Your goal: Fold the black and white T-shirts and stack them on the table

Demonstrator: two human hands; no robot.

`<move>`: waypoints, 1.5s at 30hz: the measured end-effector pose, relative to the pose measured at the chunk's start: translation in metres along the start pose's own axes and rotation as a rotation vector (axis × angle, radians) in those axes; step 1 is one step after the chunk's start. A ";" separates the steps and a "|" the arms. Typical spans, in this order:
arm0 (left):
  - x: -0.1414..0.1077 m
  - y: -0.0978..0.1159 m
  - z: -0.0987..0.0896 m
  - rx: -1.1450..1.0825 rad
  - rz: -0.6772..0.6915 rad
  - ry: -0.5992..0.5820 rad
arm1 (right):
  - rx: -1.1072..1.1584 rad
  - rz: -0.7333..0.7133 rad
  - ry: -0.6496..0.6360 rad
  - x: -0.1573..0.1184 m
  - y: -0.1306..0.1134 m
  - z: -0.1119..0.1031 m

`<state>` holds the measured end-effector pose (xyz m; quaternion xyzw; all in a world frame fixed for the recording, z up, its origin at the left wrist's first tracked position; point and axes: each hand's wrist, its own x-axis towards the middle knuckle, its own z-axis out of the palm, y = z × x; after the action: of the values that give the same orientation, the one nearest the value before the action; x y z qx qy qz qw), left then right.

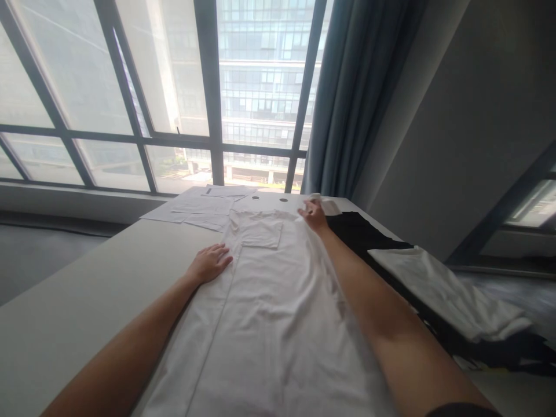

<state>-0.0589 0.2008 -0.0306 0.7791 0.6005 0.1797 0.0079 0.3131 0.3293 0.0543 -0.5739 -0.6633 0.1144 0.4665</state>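
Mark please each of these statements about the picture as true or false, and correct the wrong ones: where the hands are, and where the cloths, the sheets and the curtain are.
1. The left hand touches the white garment. True.
2. The right hand is nearer to the person than the left hand. False: the right hand is farther away, closer to the window.
3. The black cloth lies to the right of the white garment. True.
4. The white sheets lie under the right hand. False: the white sheets lie at the far left.
5. The curtain hangs to the right of the window. True.
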 end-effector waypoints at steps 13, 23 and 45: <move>0.000 0.001 -0.001 -0.016 -0.009 0.014 | -0.640 -0.490 -0.518 -0.068 -0.083 0.086; -0.001 0.001 -0.001 -0.020 0.009 0.046 | -0.251 -0.262 -0.680 -0.075 -0.094 0.093; -0.005 0.009 -0.007 -0.023 -0.020 0.021 | -0.413 0.071 -0.321 -0.028 -0.103 0.153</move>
<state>-0.0535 0.1921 -0.0236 0.7711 0.6061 0.1947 0.0125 0.1279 0.3317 0.0291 -0.6544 -0.7175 0.0825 0.2239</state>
